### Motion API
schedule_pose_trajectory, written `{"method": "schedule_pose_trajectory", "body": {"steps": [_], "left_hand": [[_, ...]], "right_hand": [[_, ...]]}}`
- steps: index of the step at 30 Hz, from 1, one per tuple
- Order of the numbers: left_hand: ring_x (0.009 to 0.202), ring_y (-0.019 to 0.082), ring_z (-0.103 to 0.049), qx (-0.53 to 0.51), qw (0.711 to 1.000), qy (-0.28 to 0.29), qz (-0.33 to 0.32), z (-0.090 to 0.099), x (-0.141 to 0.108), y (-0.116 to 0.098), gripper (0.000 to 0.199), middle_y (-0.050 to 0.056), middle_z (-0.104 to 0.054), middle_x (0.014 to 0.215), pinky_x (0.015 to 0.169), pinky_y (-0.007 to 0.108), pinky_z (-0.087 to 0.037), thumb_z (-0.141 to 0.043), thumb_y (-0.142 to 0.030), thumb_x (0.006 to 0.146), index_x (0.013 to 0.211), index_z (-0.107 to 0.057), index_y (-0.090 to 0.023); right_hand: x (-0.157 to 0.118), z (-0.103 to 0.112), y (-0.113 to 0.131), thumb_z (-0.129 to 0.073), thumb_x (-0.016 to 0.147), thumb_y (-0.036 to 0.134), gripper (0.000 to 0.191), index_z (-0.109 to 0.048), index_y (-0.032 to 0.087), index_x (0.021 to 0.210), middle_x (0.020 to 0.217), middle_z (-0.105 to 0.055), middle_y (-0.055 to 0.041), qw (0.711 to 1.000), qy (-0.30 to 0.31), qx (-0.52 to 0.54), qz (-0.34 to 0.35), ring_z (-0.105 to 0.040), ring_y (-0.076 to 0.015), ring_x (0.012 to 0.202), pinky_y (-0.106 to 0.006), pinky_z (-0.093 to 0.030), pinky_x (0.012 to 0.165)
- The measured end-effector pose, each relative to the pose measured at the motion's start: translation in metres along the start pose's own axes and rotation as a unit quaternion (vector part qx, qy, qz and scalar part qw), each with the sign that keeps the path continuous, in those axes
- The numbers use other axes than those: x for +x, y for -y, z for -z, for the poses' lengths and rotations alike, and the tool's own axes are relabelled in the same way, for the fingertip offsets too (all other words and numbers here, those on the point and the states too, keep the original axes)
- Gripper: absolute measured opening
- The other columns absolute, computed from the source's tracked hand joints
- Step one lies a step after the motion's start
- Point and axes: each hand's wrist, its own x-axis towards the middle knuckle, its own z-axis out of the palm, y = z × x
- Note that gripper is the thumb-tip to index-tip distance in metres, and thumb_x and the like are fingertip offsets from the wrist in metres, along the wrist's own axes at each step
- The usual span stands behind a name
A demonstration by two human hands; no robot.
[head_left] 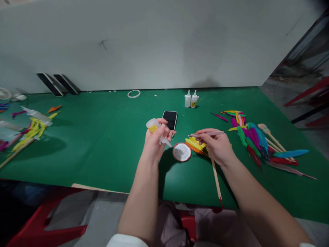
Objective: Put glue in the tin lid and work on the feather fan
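My left hand [155, 139] is wrapped round a white glue bottle [153, 125] with a yellow label, its nozzle tipped down toward a small round dish [182, 152]. The dish has a red rim and a whitish inside. In my right hand [217, 144] is a thin pinkish tool [211, 133], perhaps tweezers, pointing left. Under that hand lie yellow and orange feathers [195, 145] at the head of a wooden stick [216, 178] with a red cord at its lower end. A dark-screened phone [170, 120] rests behind my left hand, partly hidden by it.
Two small bottles [190, 99] stand near the wall. Colourful feathers [253, 137] and wooden spoon-like sticks [272, 135] lie at the right. Yellow strips [33, 132] and another stick [16, 152] are at the left. A white ring [134, 94] lies on the green table [102, 137].
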Motion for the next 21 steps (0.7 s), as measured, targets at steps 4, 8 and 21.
{"method": "schedule_pose_trajectory", "body": {"steps": [4,8,21], "left_hand": [[0.059,0.01,-0.054,-0.069,0.995,0.014,0.068,-0.0008,-0.0001,-0.0075,0.038,-0.001,-0.053,0.065,0.085,0.036,-0.047,-0.054,-0.042,0.077,0.103,-0.059,-0.014],[0.074,0.013,-0.059,-0.085,0.993,0.005,0.082,0.0005,-0.0007,-0.0094,0.03,0.003,-0.058,0.076,0.094,0.037,-0.043,-0.049,-0.037,0.082,0.097,-0.061,-0.014],[0.07,0.011,-0.063,-0.028,0.999,-0.015,0.026,0.0069,0.0034,-0.0017,0.048,0.006,-0.065,0.101,0.076,0.029,-0.05,-0.066,-0.036,0.075,0.12,-0.051,-0.027]], "right_hand": [[0.0002,0.0009,-0.0014,-0.074,0.066,0.031,0.016,-0.07,0.018,0.076,0.069,-0.07,-0.0044,1.0,0.0,-0.005,-0.001,-0.063,-0.0141,0.06,-0.026,-0.048,0.056],[-0.0003,0.0012,-0.0017,-0.073,0.066,0.032,0.018,-0.07,0.018,0.077,0.07,-0.07,-0.0048,1.0,0.0,-0.008,-0.003,-0.063,-0.0147,0.061,-0.027,-0.049,0.057],[-0.0002,0.0016,-0.0018,-0.074,0.066,0.034,0.02,-0.07,0.018,0.077,0.071,-0.07,-0.0052,1.0,0.004,-0.006,0.001,-0.064,-0.0162,0.063,-0.028,-0.049,0.057]]}}
